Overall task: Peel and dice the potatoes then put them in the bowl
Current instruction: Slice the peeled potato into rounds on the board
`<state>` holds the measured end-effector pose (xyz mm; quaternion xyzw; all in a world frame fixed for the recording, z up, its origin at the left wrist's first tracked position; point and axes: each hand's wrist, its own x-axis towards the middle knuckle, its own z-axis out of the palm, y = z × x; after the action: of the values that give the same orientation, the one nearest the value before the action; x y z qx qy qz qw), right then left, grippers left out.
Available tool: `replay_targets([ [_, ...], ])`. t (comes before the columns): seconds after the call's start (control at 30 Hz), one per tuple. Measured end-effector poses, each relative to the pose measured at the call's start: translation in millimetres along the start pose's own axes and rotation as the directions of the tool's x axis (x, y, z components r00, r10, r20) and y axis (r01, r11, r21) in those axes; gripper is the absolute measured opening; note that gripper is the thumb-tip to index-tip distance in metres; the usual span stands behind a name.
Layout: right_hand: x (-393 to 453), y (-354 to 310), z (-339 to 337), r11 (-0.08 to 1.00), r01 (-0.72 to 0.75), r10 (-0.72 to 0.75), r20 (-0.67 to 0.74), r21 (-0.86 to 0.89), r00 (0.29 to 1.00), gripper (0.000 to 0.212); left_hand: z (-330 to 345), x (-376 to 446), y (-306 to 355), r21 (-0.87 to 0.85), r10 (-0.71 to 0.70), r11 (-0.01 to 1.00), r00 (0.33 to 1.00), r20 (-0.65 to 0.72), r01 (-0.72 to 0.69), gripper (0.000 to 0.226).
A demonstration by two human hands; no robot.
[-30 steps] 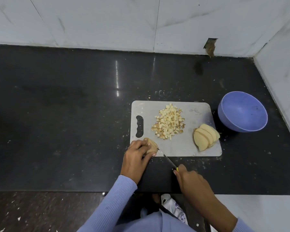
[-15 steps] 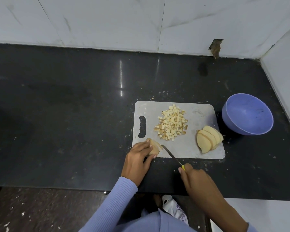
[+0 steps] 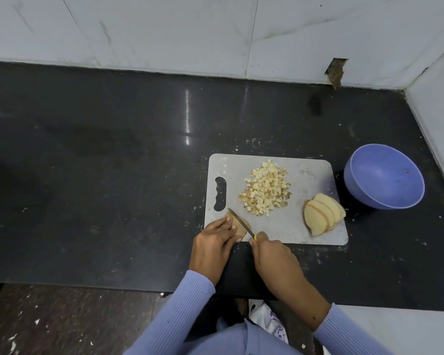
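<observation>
Black stone countertop (image 3: pixel 113 175), backed by white marble-look wall tiles (image 3: pixel 164 29), with a grey cutting board (image 3: pixel 305 234) toward the right and a lavender bowl (image 3: pixel 385 175) just beside its right edge. Nothing visible inside the bowl, so no transfer made yet.

Near the board's middle, a heap of diced potato (image 3: pixel 265 188), small pale cubes, some with browner edges. At the right end of the board, a stack of potato slices (image 3: pixel 323 213), fanned and leaning on one another, not yet cut into strips or cubes. At the front left corner, one more potato slice (image 3: pixel 241 228), pinned flat under the curled fingers of the left hand (image 3: pixel 213 249). Right hand (image 3: pixel 274 254) wrapped around a yellow handle, mostly hidden in the fist; knife (image 3: pixel 240 222) blade laid across the held piece, pointing away and to the left.

Judged from this layout: peeling apparently finished, since no whole unpeeled potato in sight; dicing perhaps half done. Left to do: finishing the piece under the blade, working through the stacked slices, then moving all the cubes into the bowl. Scattered crumbs around the board and on the floor (image 3: pixel 36 329) below the counter edge.
</observation>
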<state>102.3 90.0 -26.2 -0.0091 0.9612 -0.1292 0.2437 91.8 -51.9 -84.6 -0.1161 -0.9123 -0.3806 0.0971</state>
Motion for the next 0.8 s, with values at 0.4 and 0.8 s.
replay_targets([
  [0.4, -18.7, 13.5, 11.5, 0.998, -0.015, 0.017, 0.045, -0.062, 0.999, 0.034, 0.3, -1.1, 3.9, -0.007, -0.021, 1.0, 0.999, -0.024, 0.021, 0.027],
  [0.8, -50.0, 40.0, 11.8, 1.0, -0.023, 0.023, 0.05, 0.001, 0.998, 0.023, 2.9, -5.9, -0.2, 0.004, -0.021, 1.0, 0.998, -0.055, 0.021, 0.02],
])
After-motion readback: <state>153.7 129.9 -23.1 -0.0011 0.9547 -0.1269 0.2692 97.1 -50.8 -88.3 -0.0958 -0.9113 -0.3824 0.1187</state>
